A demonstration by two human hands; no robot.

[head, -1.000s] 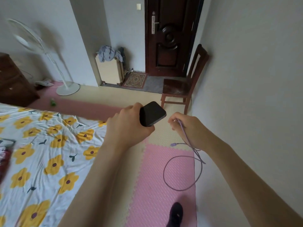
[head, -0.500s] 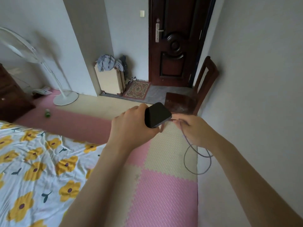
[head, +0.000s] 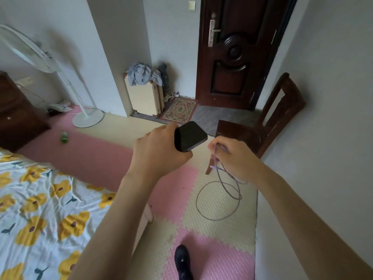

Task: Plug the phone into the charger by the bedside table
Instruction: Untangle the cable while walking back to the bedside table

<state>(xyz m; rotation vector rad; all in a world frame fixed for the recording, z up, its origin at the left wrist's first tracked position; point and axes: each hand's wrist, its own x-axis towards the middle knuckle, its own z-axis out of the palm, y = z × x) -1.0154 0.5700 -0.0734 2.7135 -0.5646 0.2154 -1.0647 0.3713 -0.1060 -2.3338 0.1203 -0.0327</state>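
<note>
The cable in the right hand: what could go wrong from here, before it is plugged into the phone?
1. The right hand pinches the purple cable above its plug, so the plug dangles and may be hard to aim at the phone.
2. The cable's loops hang low near the shoe; a step could snag them.
3. The left hand grips only the phone's lower part, so a push might loosen it.

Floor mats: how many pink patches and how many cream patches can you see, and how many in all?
Pink patches: 3
Cream patches: 2
Total: 5
</note>
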